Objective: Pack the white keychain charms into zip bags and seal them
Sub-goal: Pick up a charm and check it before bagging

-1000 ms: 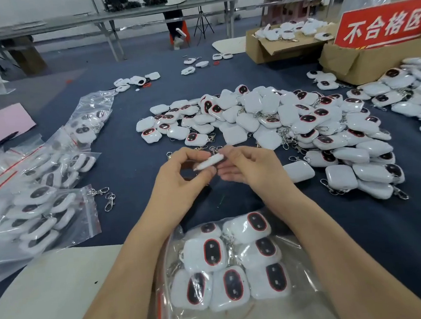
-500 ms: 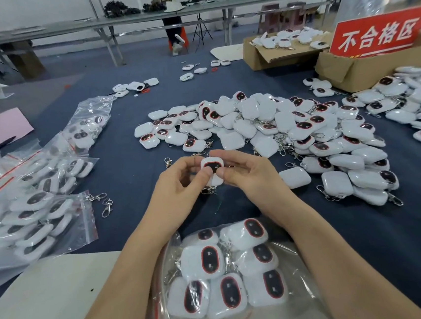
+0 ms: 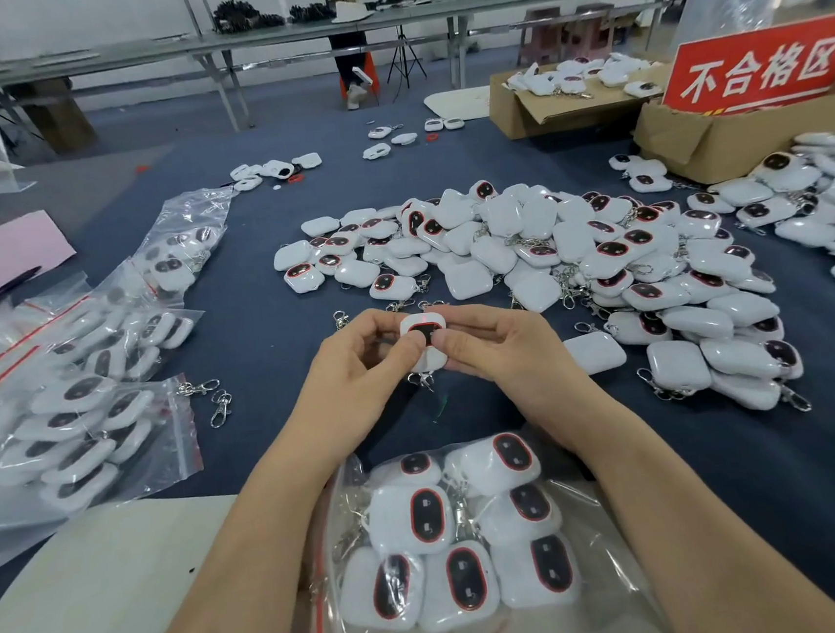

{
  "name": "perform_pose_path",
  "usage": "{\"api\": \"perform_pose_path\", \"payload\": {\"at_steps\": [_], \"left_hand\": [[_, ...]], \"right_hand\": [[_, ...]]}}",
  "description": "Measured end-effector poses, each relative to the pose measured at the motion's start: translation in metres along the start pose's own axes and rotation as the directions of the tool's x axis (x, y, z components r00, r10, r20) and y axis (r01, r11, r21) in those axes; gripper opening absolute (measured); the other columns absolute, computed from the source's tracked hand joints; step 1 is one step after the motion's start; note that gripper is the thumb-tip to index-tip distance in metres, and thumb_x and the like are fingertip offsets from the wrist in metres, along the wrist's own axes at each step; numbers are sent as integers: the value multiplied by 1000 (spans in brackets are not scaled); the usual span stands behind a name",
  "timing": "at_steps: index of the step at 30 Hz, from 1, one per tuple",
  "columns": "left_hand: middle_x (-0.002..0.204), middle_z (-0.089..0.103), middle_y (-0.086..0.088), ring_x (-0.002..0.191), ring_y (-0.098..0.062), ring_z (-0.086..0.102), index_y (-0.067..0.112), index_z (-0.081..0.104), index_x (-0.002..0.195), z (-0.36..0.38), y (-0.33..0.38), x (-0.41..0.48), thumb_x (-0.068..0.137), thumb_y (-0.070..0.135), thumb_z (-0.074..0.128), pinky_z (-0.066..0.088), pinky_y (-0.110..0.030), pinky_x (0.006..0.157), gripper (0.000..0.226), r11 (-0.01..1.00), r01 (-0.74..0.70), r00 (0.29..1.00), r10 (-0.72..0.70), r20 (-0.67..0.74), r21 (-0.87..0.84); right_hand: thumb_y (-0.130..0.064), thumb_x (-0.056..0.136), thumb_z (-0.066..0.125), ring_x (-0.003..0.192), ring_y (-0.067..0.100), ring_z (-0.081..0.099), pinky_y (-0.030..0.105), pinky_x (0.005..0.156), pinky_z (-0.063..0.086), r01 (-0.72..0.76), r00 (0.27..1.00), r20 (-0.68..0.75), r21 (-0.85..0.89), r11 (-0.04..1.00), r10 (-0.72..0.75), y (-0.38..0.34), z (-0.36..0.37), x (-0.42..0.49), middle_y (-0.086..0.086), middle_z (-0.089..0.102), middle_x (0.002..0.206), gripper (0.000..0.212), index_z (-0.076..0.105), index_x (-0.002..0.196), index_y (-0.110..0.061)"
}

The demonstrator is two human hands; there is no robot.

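Both hands hold one white keychain charm (image 3: pixel 422 327) upright over the blue table, its dark, red-rimmed oval facing me and its metal clip hanging below. My left hand (image 3: pixel 359 368) pinches its left side; my right hand (image 3: pixel 502 346) pinches its right side, both thumbs on the face. Between my forearms lies a zip bag (image 3: pixel 457 542) holding several charms, its red-striped mouth to the left. A large heap of loose charms (image 3: pixel 552 257) spreads beyond my hands and to the right.
Filled zip bags (image 3: pixel 82 399) lie at the left, with two loose metal clips (image 3: pixel 212 400) beside them. Cardboard boxes (image 3: pixel 725 138) and a red sign (image 3: pixel 763 66) stand at the back right. A pale board (image 3: pixel 100 591) covers the near left.
The charm was held edge-on and flat a second ago; it has since been turned upright so its dark face points at me. Both hands stay in the same place.
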State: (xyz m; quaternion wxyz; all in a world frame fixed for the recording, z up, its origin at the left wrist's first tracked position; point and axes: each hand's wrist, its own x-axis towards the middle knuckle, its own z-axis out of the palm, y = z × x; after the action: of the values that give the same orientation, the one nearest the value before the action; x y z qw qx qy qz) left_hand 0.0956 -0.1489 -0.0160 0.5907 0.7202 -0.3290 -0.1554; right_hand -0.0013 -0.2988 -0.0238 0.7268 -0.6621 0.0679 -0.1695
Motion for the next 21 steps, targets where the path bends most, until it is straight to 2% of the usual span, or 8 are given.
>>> {"api": "perform_pose_path", "payload": {"at_steps": [2,7,16,21], "left_hand": [[96,75,-4,82,-8,66,18,71,104,0,1,0,97,19,66,55,-22,79,8,1000,-1,1000,1,2,4],[91,77,9,80,1,67,19,72,106,0,0,0,98,20,66,51,-11,74,10,1000,-11,1000,11,8,5],[97,77,7,87,-5,71,23,72,109,-2,0,-1,98,22,67,53,-15,79,12,1000,-17,1000,18,24,-5],[103,74,2,93,-15,70,33,65,121,3,1,-2,94,21,72,54,-17,82,31,999,-28,998,26,65,16]], "right_hand": [[-14,94,68,107,13,71,20,87,55,1,1000,5,10,1000,-1,0,0,0,-2,77,108,24,78,107,-32],[-14,94,67,108,18,71,30,95,56,-4,1000,-15,24,1000,5,0,0,0,1,77,108,24,79,105,-31],[-10,94,67,104,17,72,25,89,58,-14,999,-46,30,999,15,0,1,0,2,78,103,21,78,104,-25],[-12,94,68,103,17,73,21,82,57,-38,996,-78,141,989,49,1,1,2,6,77,105,19,74,112,-15]]}}
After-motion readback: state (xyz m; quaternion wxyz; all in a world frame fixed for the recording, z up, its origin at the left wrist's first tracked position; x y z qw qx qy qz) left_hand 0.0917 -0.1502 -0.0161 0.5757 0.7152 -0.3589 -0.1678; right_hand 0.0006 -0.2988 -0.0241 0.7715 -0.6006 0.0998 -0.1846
